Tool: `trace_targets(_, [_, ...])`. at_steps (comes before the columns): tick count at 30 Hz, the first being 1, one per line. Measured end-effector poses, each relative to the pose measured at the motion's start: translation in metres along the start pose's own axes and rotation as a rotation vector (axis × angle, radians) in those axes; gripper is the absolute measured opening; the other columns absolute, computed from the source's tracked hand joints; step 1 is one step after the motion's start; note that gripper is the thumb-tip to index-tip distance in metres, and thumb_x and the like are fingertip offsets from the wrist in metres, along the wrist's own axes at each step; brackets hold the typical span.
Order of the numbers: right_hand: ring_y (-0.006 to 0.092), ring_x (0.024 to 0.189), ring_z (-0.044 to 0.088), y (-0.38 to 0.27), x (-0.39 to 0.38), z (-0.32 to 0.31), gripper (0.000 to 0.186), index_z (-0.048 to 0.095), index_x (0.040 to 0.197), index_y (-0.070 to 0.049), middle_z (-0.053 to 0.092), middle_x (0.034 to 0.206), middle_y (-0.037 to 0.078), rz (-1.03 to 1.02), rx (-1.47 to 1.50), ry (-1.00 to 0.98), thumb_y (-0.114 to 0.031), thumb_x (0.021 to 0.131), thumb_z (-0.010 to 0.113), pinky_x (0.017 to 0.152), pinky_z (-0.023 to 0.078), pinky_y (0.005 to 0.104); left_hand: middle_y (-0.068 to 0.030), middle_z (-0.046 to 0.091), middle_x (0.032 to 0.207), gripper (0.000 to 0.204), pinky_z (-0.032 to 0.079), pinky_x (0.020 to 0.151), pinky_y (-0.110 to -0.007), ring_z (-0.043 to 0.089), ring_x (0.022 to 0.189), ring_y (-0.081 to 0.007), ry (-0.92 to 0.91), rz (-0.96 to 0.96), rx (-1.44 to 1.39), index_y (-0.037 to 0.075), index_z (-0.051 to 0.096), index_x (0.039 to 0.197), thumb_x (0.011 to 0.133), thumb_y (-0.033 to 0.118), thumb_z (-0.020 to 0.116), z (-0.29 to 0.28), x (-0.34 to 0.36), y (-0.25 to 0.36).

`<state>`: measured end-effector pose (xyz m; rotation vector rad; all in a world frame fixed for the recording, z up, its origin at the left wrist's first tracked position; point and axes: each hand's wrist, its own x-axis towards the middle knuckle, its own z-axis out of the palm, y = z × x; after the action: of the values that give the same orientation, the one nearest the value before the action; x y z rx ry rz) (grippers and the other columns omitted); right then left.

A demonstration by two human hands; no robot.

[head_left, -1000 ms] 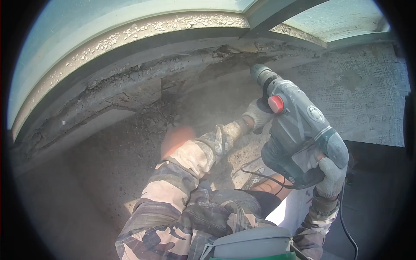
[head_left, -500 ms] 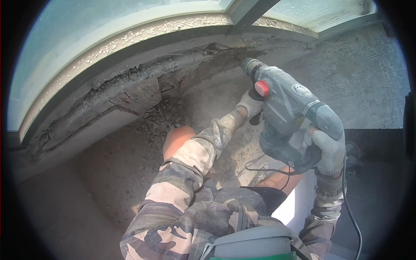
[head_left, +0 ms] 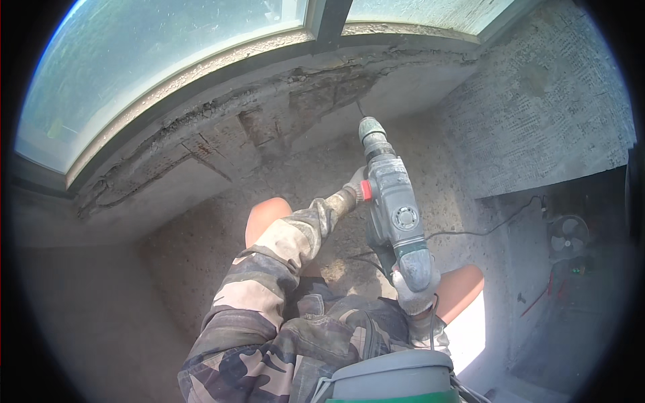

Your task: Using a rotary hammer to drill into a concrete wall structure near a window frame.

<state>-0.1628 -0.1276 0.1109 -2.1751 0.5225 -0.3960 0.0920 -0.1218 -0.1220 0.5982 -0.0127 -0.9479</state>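
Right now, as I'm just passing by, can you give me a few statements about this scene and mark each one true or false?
1. The left hand and the right hand are both gloved. True.
2. A red knob sits on the side of the drill. True.
3. The right hand holds the drill near its front end. False: it grips the rear, and the left hand is farther forward.
4. The drill points back at the person. False: it points away, toward the damaged wall below the window.
5. The left sleeve is plain white. False: it has a camouflage pattern.
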Motion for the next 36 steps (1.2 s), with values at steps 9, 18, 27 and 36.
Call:
trace_targets(9, [0.0245, 0.07, 0.066, 0.017, 0.02, -0.002, 0.032, 0.06, 0.094, -0.001, 0.066, 0.077, 0.011, 0.02, 0.167, 0.015, -0.012, 0.07, 0.077, 0.067, 0.052, 0.0349, -0.008, 0.068, 0.106, 0.028, 0.052, 0.089, -0.035, 0.065, 0.1, -0.0178, 0.018, 0.085, 0.046, 0.003, 0.062, 0.115, 0.095, 0.022, 0.056, -0.003, 0.03, 0.002])
trace_targets(18, [0.0259, 0.07, 0.067, 0.043, 0.054, 0.011, 0.023, 0.062, 0.089, -0.003, 0.067, 0.078, 0.009, -0.066, 0.099, 0.006, -0.01, 0.069, 0.072, 0.067, 0.052, 0.0352, -0.006, 0.066, 0.11, 0.024, 0.052, 0.092, -0.035, 0.063, 0.1, -0.0176, -0.119, 0.139, 0.07, 0.004, 0.06, 0.117, 0.096, 0.015, 0.056, -0.024, 0.05, 0.021])
trace_targets(27, [0.0276, 0.069, 0.065, 0.029, 0.082, -0.008, 0.02, 0.068, 0.083, -0.006, 0.067, 0.077, 0.008, 0.066, 0.077, 0.097, -0.014, 0.065, 0.071, 0.062, 0.05, 0.0384, -0.009, 0.062, 0.12, 0.046, 0.049, 0.098, -0.035, 0.059, 0.11, -0.0177, 0.078, -0.016, 0.095, 0.003, 0.054, 0.124, 0.085, 0.018, 0.073, 0.018, 0.031, 0.047])
trace_targets(36, [0.0175, 0.075, 0.063, -0.026, 0.099, -0.033, 0.03, 0.062, 0.099, 0.003, 0.065, 0.083, 0.008, 0.222, 0.217, -0.049, -0.002, 0.07, 0.064, 0.067, 0.051, 0.0317, -0.0117, 0.063, 0.12, 0.048, 0.05, 0.096, -0.037, 0.06, 0.111, -0.0215, -0.048, 0.026, 0.089, 0.003, 0.055, 0.123, 0.085, 0.029, 0.071, 0.022, 0.042, 0.055])
